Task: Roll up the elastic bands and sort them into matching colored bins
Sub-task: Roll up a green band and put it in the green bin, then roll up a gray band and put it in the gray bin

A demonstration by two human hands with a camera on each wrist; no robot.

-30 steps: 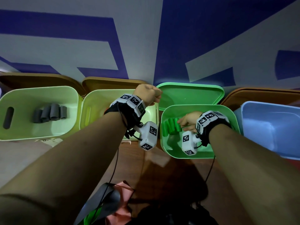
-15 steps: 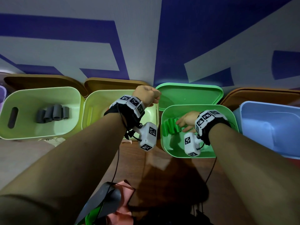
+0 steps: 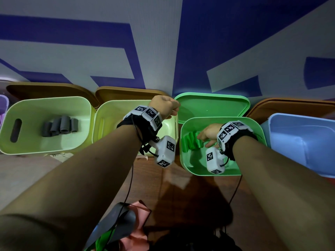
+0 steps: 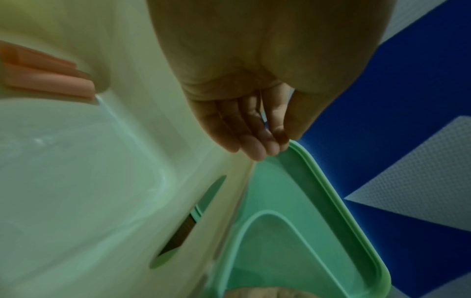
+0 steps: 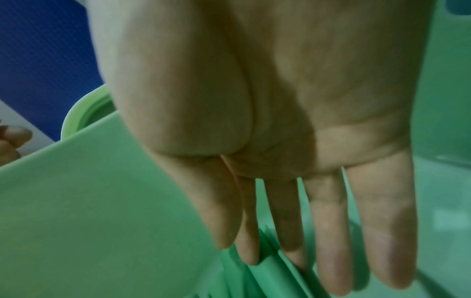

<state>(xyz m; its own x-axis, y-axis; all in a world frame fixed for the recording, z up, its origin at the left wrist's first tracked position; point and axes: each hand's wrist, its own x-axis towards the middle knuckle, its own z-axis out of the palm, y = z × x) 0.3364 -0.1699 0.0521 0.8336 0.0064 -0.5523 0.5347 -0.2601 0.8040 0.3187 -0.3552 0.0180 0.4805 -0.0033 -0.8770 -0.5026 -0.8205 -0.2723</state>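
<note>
Scanning left to right: grey rolls point(image 3: 60, 126) sit in the far-left pale bin point(image 3: 45, 105), well off to the left of both my hands. Next bin point(image 3: 108, 113) over holds pink rolls point(image 4: 48, 80), seen only in the left wrist view, left of and behind my left fingers.

My left hand point(image 3: 164, 105) hovers at the seam between that bin and the green lid point(image 3: 212, 105). Its fingers point(image 4: 254, 141) hang close together, loosely bent, tips at the lid's near corner; they hold nothing. Whether they touch the lid rim, I cannot tell.

My right hand point(image 3: 208, 134) is inside the green bin point(image 3: 253, 127), fingers point(image 5: 328, 231) straight, slightly spread, clamped on nothing. The green rolls point(image 3: 191, 142) lie directly under and just beyond the fingertips, toward the bin's left wall. In the wrist view the rolls point(image 5: 270, 270) run roughly along the line of the fingers; contact looks likely at the index and middle tips, but I can't confirm.

Judgement: the green roll looks delivered, and the right hand is the nearer one to it, by far. Loose unrolled bands point(image 3: 126, 223), dark, pink and green, lie back toward my body, behind both wrists, nearer the left arm. The next pick likely means pulling both hands back to that pile.
</note>
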